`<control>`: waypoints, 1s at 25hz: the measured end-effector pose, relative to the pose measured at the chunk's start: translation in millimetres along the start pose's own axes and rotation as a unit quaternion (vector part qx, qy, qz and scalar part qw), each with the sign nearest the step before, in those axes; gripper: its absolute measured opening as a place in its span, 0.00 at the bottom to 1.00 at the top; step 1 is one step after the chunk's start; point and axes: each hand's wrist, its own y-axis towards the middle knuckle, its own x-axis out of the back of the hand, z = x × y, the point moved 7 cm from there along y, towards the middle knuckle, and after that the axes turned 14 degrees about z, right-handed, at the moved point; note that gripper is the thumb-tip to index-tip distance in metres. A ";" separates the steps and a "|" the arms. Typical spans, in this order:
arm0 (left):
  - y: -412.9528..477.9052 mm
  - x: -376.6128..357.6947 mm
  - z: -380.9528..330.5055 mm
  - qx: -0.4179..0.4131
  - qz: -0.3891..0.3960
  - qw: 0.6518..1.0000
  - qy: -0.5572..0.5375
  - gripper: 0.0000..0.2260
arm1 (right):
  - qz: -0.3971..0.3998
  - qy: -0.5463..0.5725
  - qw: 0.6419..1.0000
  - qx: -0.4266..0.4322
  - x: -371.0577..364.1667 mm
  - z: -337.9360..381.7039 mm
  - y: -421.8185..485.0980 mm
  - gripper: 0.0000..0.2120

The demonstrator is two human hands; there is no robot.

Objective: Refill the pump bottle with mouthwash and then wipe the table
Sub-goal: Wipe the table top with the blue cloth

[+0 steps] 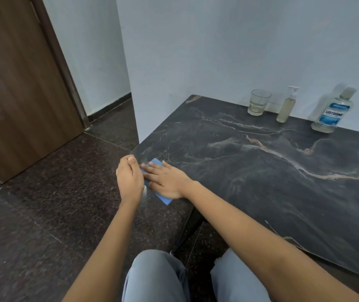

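Marble-patterned dark desk (pixel 261 171): slab with pale tan veins, set into a corner of pale walls
Right grip (pixel 166 180): palm down, fingers straight and slightly apart, pressing a flat blue rectangular cloth (pixel 157 163) onto the desk by its near left corner
Blue cloth: mostly hidden under that palm, one end showing past my fingertips, the other by my wrist
Left grip (pixel 130 178): just off the desk edge, against my right fingertips, fingers curled with thumb on top; I cannot tell if it pinches the cloth
Slim clear pump bottle (pixel 286 109): white pump head, pale yellow liquid inside, upright by the back wall
Clear mouthwash bottle (pixel 333 112): blue label, a little pale liquid at the bottom, upright, right of the pump bottle
Ribbed clear glass tumbler (pixel 258 103): upright, left of the pump bottle
Brown wooden door (pixel 21 83): far left, above dark speckled floor (pixel 54 192)
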 end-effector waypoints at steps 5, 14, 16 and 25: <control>-17.5 -63.8 -26.8 -0.097 0.138 0.968 0.188 0.17 | -0.029 0.078 0.987 -0.137 -10.1 -68.2 -78.0 0.24; -21.5 -129.8 -49.1 -0.138 0.229 0.911 0.313 0.22 | -0.105 0.185 0.846 -0.489 -91.6 -192.3 -343.0 0.24; -12.3 -138.6 -54.9 -0.158 0.237 0.904 0.318 0.21 | -0.104 0.208 0.817 -0.528 -108.4 -170.2 -373.3 0.25; 32.6 -125.5 -54.5 -0.140 0.212 0.933 0.254 0.20 | -0.094 0.106 0.953 -0.267 -56.2 -34.5 -170.0 0.33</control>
